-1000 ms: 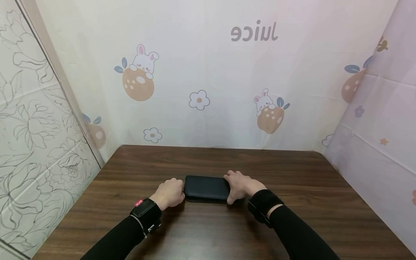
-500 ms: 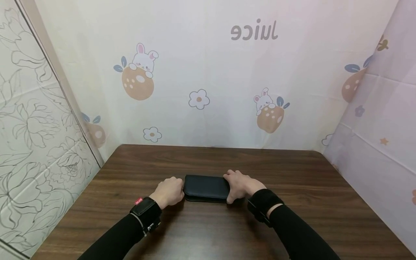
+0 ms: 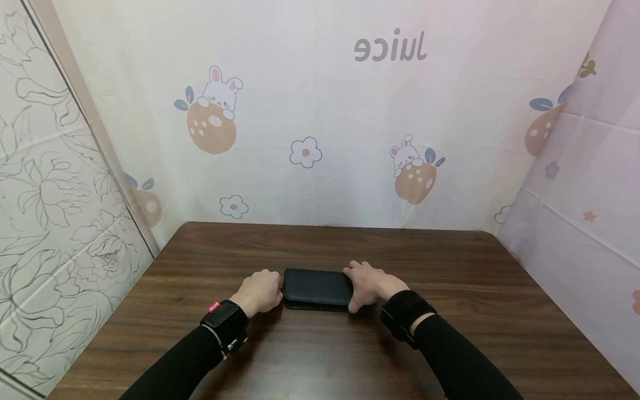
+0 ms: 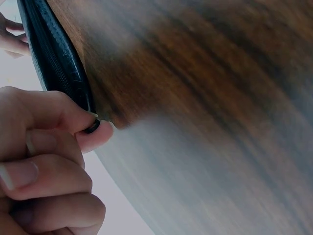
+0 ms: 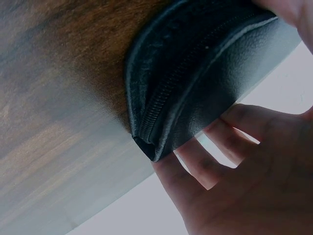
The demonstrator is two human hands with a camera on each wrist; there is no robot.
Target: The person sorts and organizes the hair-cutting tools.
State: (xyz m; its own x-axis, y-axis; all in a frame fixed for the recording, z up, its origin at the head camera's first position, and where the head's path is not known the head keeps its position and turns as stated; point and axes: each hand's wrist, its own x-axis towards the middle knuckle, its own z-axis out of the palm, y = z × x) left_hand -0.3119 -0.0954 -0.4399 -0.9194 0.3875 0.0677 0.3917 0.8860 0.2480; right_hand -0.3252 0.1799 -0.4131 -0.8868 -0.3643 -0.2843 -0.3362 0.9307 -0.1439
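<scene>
A black leather zip-around wallet lies flat on the brown wooden table, its long side crosswise. My left hand is at its left end. In the left wrist view, thumb and forefinger pinch a small black zipper pull at the wallet's corner, with the other fingers curled in. My right hand grips the right end, thumb on the near side and fingers on the far side. The right wrist view shows the zipper teeth meshed along the edge between two raised leather rims.
A pale curtain printed with rabbits, fruit and flowers hangs behind the table's far edge. Another pale curtain is on the right, and a flower-patterned panel stands on the left. Both wrists wear black straps.
</scene>
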